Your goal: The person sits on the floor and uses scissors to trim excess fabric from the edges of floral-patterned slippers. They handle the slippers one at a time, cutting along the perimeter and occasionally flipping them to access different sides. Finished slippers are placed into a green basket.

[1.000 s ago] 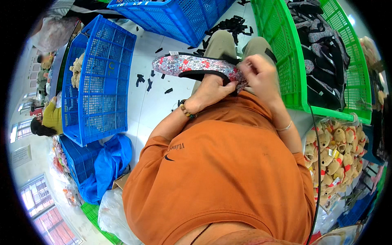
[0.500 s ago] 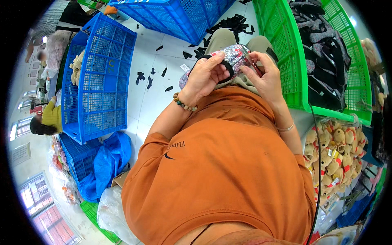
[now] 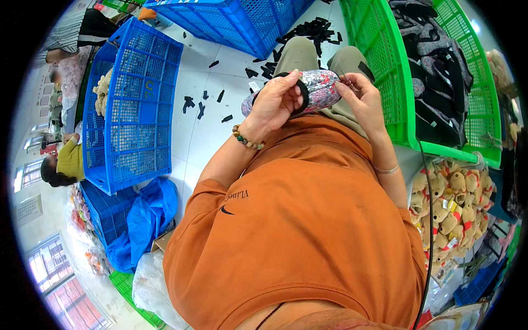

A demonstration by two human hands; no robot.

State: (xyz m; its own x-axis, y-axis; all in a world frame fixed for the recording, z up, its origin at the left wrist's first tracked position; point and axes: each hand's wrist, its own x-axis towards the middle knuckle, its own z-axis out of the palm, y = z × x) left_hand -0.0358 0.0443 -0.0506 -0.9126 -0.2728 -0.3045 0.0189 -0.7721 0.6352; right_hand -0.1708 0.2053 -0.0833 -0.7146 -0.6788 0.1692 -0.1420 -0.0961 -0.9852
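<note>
A slipper (image 3: 322,89) in grey and red floral cloth, with black trim round its opening and a small white label, lies above my lap. My left hand (image 3: 274,102) is closed on its black-edged opening, with the fingers partly inside. At the slipper's toe end is my right hand (image 3: 363,99), its thumb and fingers pinched round a small dark tool (image 3: 347,82) that looks like scissors. Most of that tool is hidden by the fingers, and its tip is close to or touching the cloth.
To the right stands a green crate (image 3: 410,110) of similar slippers (image 3: 437,82). Blue crates stand at the left (image 3: 140,104) and ahead (image 3: 231,25). Black scraps (image 3: 316,33) litter the floor. Tan plush toys (image 3: 456,203) are piled at right, beside a hanging black cable (image 3: 430,220). Other people are at far left.
The slipper has turned in my left hand, so its toe now points right and slightly down. My right hand has shifted a little to the right, and the tool's blades show less.
</note>
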